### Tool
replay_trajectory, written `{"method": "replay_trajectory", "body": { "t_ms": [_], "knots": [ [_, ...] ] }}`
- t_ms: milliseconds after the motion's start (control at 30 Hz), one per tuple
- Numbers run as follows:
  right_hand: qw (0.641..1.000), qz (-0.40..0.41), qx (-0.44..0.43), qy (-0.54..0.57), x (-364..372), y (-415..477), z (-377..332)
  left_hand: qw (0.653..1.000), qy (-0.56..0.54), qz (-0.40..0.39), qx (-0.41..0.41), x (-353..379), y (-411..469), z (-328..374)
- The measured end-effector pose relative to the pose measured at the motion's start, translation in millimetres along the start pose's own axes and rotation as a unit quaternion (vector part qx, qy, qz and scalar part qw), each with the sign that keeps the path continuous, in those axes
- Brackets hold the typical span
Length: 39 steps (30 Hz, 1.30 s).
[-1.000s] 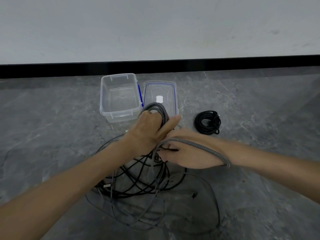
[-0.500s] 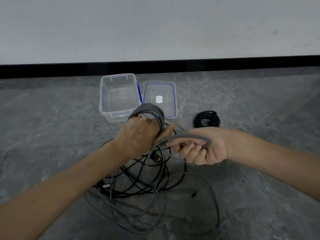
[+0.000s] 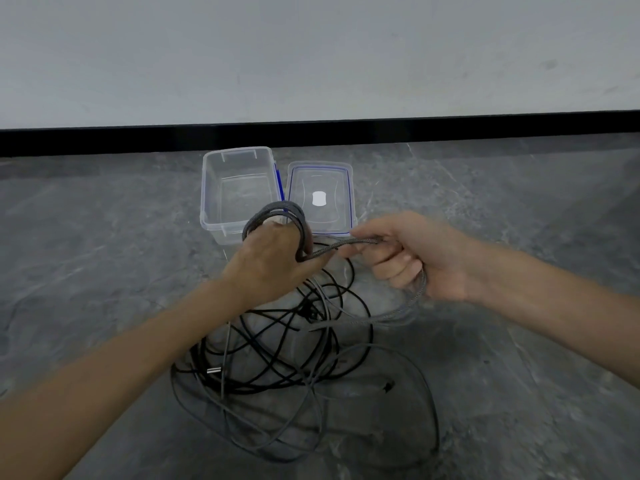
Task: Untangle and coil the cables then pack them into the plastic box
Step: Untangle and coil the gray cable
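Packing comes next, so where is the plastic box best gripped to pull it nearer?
Likely the left long rim of the plastic box, from above-left: it stands open and upright, so fingers hook over that wall. The lid crowds its right side; the grey cable coiled on the left hand overlaps the near edge.

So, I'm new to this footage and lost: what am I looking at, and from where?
No machine here: a person's two bare hands, filmed by one camera worn on their head, looking down at a grey floor. The left hand has a grey braided cable looped around it as a coil; the right hand pinches the same cable's free length. Below lies a tangle of black and grey cables. Behind stand an empty clear plastic box and its lid, side by side.
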State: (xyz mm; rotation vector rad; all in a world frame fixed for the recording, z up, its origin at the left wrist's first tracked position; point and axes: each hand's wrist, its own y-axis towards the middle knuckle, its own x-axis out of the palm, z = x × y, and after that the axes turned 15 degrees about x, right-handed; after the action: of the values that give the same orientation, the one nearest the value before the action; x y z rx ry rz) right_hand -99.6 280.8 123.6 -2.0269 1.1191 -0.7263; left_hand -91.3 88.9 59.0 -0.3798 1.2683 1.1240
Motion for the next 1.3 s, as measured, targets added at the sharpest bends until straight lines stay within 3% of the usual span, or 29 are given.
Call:
{"method": "replay_trajectory", "body": {
  "t_ms": [67, 133, 233, 367, 400, 467, 567, 700, 767, 800, 900, 1033, 1200, 1300],
  "knots": [
    [0.978, 0.076, -0.106, -0.161, -3.9, -0.7, 1.8, 0.996, -0.079, -0.024, -0.013, -4.1, 1.6, -2.6],
    [0.908, 0.142, -0.227, -0.322, -11.6, 0.1, 1.0, 0.983, -0.174, -0.061, -0.007, -8.2, 1.0, -1.6],
    [0.734, 0.189, -0.398, -0.516, -24.5, 2.9, -6.7, 0.936, -0.321, -0.137, -0.038, -13.2, -3.0, 6.8],
    [0.495, 0.28, -0.509, -0.647, -39.7, 8.8, -16.3, 0.843, -0.501, -0.184, -0.065, -16.7, -4.2, 23.2],
    [0.455, 0.298, -0.525, -0.654, -41.8, 10.0, -17.4, 0.814, -0.545, -0.183, -0.082, -18.0, -3.4, 27.1],
    [0.428, 0.308, -0.55, -0.648, -42.8, 14.1, -17.9, 0.752, -0.624, -0.183, -0.104, -21.3, 0.1, 35.1],
    [0.464, 0.309, -0.575, -0.599, -43.4, 30.1, -7.7, 0.662, -0.719, -0.186, -0.101, -27.5, 5.4, 45.5],
    [0.605, 0.316, -0.516, -0.517, -37.3, 50.4, 19.1, 0.537, -0.827, -0.145, -0.077, -39.0, 10.9, 50.7],
    [0.665, 0.299, -0.473, -0.494, -29.8, 59.3, 35.9, 0.498, -0.86, -0.098, -0.051, -47.3, 15.8, 51.6],
    [0.68, 0.3, -0.455, -0.491, -26.4, 63.5, 44.3, 0.504, -0.86, -0.059, -0.052, -51.2, 19.1, 52.3],
    [0.691, 0.315, -0.428, -0.49, -20.4, 73.0, 64.5, 0.574, -0.804, 0.095, -0.12, -57.1, 27.6, 53.4],
    [0.757, 0.291, -0.37, -0.453, 0.1, 67.3, 73.2, 0.602, -0.734, 0.229, -0.214, -51.6, 34.6, 53.1],
    [0.783, 0.256, -0.335, -0.458, 23.7, 52.6, 77.5, 0.723, -0.586, 0.293, -0.218, -40.9, 34.4, 42.5],
    [0.753, 0.259, -0.349, -0.493, 24.2, 43.6, 71.4, 0.787, -0.513, 0.28, -0.2, -32.7, 23.8, 38.3]
  ]
}}
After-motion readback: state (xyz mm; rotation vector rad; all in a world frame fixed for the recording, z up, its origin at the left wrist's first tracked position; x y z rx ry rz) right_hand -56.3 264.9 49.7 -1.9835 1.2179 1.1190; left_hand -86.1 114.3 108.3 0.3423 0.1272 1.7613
